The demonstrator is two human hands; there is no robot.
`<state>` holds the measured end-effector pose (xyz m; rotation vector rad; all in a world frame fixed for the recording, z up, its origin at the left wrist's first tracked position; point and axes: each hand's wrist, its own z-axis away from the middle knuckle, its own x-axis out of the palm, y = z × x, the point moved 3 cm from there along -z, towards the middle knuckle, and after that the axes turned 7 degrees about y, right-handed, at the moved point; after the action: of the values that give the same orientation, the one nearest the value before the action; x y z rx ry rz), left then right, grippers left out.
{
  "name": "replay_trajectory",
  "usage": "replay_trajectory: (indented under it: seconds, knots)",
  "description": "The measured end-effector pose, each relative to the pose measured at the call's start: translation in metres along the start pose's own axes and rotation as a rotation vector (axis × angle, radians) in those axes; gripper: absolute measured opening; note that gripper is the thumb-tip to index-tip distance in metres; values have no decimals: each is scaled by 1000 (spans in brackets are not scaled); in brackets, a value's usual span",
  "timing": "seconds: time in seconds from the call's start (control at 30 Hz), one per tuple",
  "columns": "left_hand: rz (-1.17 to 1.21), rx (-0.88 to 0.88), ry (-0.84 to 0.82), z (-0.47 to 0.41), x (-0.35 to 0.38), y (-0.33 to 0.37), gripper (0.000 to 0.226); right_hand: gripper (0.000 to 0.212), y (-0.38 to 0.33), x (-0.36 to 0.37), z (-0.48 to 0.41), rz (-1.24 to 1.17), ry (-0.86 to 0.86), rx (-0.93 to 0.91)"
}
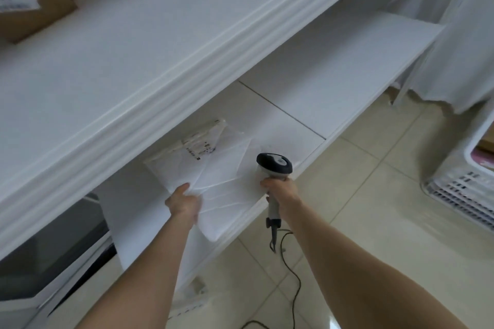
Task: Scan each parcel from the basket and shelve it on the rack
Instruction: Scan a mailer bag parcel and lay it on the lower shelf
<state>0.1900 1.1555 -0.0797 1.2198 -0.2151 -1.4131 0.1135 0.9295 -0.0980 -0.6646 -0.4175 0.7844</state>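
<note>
A flat white parcel bag (222, 179) with a printed label on its far end lies on the lower shelf (307, 93) of the white rack, its near corner hanging over the shelf's front edge. My left hand (184, 201) pinches the bag's near left edge. My right hand (282, 189) grips the handle of a corded barcode scanner (274, 165), whose dark head sits over the bag's right edge. The white slotted basket (465, 189) stands on the floor at the far right.
The rack's upper shelf (160, 35) carries brown cardboard boxes (29, 2) at its far left. A white cloth (459, 43) hangs at the right. The scanner's black cable (292, 275) trails over the tiled floor. A dark-topped box (50, 256) sits low at left.
</note>
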Motion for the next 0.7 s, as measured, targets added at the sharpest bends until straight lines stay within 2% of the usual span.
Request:
replay_trajectory:
  seconds: [0.07, 0.17, 0.23, 0.3, 0.4, 0.5, 0.57, 0.7]
  knots:
    - [-181, 52, 31, -20, -13, -6, 47, 14, 14, 17, -10, 33, -28, 10]
    - [-487, 29, 93, -41, -29, -15, 51, 14, 28, 49, -19, 54, -83, 13]
    - [-635, 61, 17, -44, -26, -20, 55, 16, 37, 73, -22, 80, -131, 13]
    - [-759, 216, -87, -43, -12, -22, 51, 16, 44, 93, -24, 114, -187, 19]
    - [-841, 373, -164, -42, 6, -27, 52, 12, 55, 116, -26, 178, -268, 35]
    - [-907, 347, -301, -49, 6, -37, 52, 12, 64, 130, -29, 202, -296, 39]
    - [-974, 308, -373, -55, 2, -45, 48, 13, 68, 134, -34, 171, -250, 35]
    - [-1101, 303, -400, -63, -1, -45, 48, 16, 72, 140, -42, 160, -207, 26]
